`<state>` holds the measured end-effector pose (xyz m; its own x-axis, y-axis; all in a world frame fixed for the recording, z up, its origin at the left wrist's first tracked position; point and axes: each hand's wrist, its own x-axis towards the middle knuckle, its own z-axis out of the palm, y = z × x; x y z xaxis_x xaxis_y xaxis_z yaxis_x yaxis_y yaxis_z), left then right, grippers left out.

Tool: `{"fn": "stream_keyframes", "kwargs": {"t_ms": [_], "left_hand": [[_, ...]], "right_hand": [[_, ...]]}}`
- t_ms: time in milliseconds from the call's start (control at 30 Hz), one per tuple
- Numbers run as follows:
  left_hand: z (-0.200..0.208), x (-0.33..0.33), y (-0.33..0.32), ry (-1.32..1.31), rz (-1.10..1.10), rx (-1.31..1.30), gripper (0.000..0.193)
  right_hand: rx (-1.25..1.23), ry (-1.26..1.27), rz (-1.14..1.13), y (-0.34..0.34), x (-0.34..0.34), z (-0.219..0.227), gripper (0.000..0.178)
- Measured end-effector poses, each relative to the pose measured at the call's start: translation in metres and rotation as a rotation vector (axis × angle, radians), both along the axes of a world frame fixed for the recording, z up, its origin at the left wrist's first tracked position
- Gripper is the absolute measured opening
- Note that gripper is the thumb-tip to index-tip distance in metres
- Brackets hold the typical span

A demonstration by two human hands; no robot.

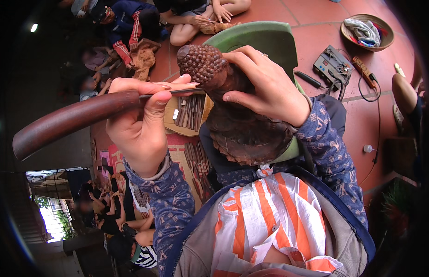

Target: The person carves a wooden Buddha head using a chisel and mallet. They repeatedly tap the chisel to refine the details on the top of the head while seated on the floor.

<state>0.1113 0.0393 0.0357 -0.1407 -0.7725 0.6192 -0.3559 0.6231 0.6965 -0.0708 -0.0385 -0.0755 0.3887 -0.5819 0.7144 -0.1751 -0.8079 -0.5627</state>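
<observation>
A dark brown wooden statue [249,136] lies tilted in front of me, its head covered in rows of small round knobs pointing up and left. My right hand [272,87] wraps over its neck and shoulder and grips it. Between the fingers and thumb of my left hand [143,129] is a carving chisel [76,121] with a thick, curved, reddish-brown wooden handle. Its thin metal blade reaches to the statue's face, just below the knobs. Whether the tip touches the wood is hard to tell. The statue's lower body rests by a green plastic seat or tub [288,44].
Below my left hand, a box [196,131] holds several carving tools, with more on a mat beside it. A grey control unit [333,67], a power strip [364,71] with cables and a basket of cloths [385,44] lie right. Other people sit working at left and far side.
</observation>
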Motion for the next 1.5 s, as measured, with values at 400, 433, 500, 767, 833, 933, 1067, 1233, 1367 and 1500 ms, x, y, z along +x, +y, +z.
{"fn": "stream_keyframes", "kwargs": {"t_ms": [400, 433, 500, 767, 833, 933, 1067, 1233, 1367, 1500], "left_hand": [[-0.003, -0.009, 0.006, -0.169, 0.288, -0.131, 0.016], [-0.002, -0.011, 0.005, -0.208, 0.300, -0.154, 0.017], [0.001, -0.011, 0.003, -0.255, 0.286, -0.148, 0.016], [0.019, -0.014, -0.004, -0.263, -0.002, 0.051, 0.018], [0.028, -0.008, -0.005, -0.318, -0.296, 0.154, 0.019], [0.026, -0.001, -0.003, -0.324, -0.436, 0.175, 0.022], [0.006, 0.002, 0.007, 0.052, -0.167, 0.086, 0.020], [-0.020, -0.005, 0.016, 0.043, 0.125, -0.190, 0.025], [-0.055, -0.016, 0.017, -0.018, 0.194, -0.331, 0.024], [-0.066, -0.023, 0.016, -0.197, 0.307, -0.400, 0.028]], "right_hand": [[-0.003, -0.029, 0.000, 0.000, 0.001, 0.000, 0.061], [-0.001, -0.026, -0.003, 0.000, 0.001, -0.001, 0.061], [0.001, -0.030, 0.000, -0.001, 0.000, -0.002, 0.061], [-0.001, -0.016, 0.005, -0.001, -0.001, -0.003, 0.061], [0.012, -0.030, -0.005, -0.001, -0.001, -0.004, 0.060], [0.010, -0.030, 0.000, -0.002, 0.000, -0.003, 0.059], [0.010, -0.031, 0.002, -0.001, 0.000, -0.002, 0.059], [0.010, -0.042, 0.008, 0.000, 0.001, -0.001, 0.060], [-0.002, -0.036, -0.004, -0.001, 0.000, -0.001, 0.059], [0.004, -0.043, 0.009, 0.000, 0.002, -0.001, 0.059]]}}
